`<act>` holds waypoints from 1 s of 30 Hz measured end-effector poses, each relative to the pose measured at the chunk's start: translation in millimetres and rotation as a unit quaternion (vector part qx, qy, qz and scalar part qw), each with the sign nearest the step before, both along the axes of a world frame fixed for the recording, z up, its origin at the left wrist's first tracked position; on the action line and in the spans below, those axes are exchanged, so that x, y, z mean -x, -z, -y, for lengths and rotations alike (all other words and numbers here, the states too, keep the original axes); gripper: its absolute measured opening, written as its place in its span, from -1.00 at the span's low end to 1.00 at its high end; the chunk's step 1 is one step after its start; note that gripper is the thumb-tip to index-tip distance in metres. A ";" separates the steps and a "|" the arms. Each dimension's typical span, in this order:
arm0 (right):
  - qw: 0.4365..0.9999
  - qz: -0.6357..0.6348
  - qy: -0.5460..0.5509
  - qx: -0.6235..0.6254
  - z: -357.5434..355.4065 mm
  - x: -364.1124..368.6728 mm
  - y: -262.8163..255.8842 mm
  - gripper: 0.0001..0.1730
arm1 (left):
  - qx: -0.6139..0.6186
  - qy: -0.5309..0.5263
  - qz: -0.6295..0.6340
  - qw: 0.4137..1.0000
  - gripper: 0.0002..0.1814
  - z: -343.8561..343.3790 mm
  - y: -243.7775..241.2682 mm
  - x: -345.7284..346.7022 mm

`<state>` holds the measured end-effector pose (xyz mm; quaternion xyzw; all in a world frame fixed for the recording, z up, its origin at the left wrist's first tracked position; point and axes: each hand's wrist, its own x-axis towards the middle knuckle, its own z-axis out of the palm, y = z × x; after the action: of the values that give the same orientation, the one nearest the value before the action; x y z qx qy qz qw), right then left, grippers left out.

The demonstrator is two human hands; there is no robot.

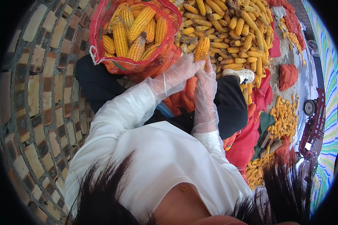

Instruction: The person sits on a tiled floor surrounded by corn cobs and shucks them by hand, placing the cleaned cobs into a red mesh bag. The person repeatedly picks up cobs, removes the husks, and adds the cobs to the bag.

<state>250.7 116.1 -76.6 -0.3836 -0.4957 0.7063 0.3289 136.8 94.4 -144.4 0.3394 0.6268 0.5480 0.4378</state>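
Both my hands wear clear plastic gloves and meet at the lower end of one yellow corn cob [202,50], which points away from me. My left hand [189,65] closes on the cob from the left side, and my right hand [208,69] holds its base from the right. To the left of the hands, an open red mesh sack [135,66] stands filled with husked corn cobs [120,38]. Beyond the hands and to the right lies a large heap of corn cobs [233,31]. The fingertips are partly hidden behind one another.
A brick wall [45,84] rises at the left. My foot in a white clog [243,75] rests against the heap. Red mesh sacks [246,146], a smaller corn pile [284,118] and a closed red sack [288,76] lie at the right, with a red vehicle [312,126] farther off.
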 end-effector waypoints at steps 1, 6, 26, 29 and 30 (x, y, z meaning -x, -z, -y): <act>0.999 -0.024 -0.021 0.005 -2.9 -3.6 0.9 -0.34 | -0.008 -0.003 -0.002 1.000 -0.49 0.9 -3.3 2.7; 0.994 0.110 0.028 0.001 -19.5 -8.4 -5.8 -0.44 | 0.093 -0.012 -0.117 0.989 -0.49 12.0 -19.6 4.3; 0.939 0.323 -0.043 -0.108 -87.6 -18.6 41.9 -0.29 | 0.076 -0.013 0.407 0.910 -0.46 54.1 4.4 12.1; 0.987 0.129 0.035 0.089 -70.2 4.3 32.3 -0.30 | 0.072 0.002 0.407 0.911 -0.46 56.0 -6.3 8.0; 0.990 0.123 0.020 0.065 -66.2 8.7 29.9 -0.33 | 0.070 0.003 0.407 0.911 -0.47 57.1 -12.0 7.1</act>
<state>242.0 182.4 -106.5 -0.4975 -0.4780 0.6779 0.2540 129.7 37.3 -132.4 0.0574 0.4303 0.5920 0.6790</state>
